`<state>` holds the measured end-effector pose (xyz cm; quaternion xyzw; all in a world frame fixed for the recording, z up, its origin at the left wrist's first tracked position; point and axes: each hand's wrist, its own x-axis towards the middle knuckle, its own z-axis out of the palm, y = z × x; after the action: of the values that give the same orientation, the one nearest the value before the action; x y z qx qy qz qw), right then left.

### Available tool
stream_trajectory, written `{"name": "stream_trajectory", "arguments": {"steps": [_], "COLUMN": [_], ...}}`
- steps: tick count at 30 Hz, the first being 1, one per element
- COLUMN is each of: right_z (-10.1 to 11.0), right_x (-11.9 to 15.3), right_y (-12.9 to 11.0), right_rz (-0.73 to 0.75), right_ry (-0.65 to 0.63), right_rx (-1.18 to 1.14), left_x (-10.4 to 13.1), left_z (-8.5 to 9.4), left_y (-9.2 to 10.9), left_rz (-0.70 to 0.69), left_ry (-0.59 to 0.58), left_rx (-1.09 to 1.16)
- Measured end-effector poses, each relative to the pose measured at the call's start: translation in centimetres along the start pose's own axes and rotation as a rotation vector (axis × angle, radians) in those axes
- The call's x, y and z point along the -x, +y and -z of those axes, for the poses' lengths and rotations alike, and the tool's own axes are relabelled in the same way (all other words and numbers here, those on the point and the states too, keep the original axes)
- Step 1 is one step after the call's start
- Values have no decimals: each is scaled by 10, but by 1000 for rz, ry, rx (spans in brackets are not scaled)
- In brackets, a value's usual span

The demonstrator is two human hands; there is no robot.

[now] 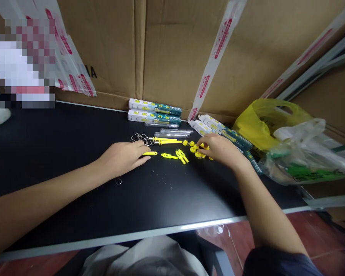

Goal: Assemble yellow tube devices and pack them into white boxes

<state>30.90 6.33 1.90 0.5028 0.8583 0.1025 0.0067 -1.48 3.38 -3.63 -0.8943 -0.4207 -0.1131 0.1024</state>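
Observation:
My left hand [128,158] is closed over the table, thumb and fingers on a thin yellow plastic strip [151,153] with a hole at its end. Behind its fingers lie bent wire hooks [140,138] and yellow rods with metal collars [168,141]. My right hand [215,147] curls its fingers down into a pile of round yellow caps [193,149], pinching at one; its fingers partly hide the pile. Between the hands are a small flat yellow piece [169,156] and several similar ones grouped together [182,156]. One wire hook [119,180] shows beneath my left wrist.
Clear plastic tubes [172,133] lie behind the yellow parts. Printed boxes [154,117] stand against a cardboard wall [172,50]; more boxes [225,132] lie beside my right hand. Yellow [264,115] and clear plastic bags [307,153] sit at right. The black table's metal edge [161,232] runs in front.

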Motion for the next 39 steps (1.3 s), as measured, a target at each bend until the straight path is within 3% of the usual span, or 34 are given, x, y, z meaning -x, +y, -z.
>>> {"name": "stream_trajectory", "arguments": {"steps": [11, 16, 20, 24, 29, 39], "right_z": [-9, -7, -3, -5, -10, -15], "right_x": [-5, -7, -5, -2, 1, 1], "right_y": [-17, -26, -49, -75, -91, -97], "right_rz": [44, 85, 103, 193, 192, 250], "right_ry": [-14, 67, 157, 153, 118, 152], "right_rx": [-44, -69, -311, -598, -844, -937], "left_x": [1, 2, 4, 5, 4, 4], "left_z": [1, 5, 8, 11, 13, 13], "left_y": [3, 7, 13, 18, 21, 24], "left_rz": [-14, -19, -45, -74, -74, -33], "left_ry": [-8, 19, 60, 32, -13, -126], "left_rx": [41, 99, 161, 219, 314, 419]}}
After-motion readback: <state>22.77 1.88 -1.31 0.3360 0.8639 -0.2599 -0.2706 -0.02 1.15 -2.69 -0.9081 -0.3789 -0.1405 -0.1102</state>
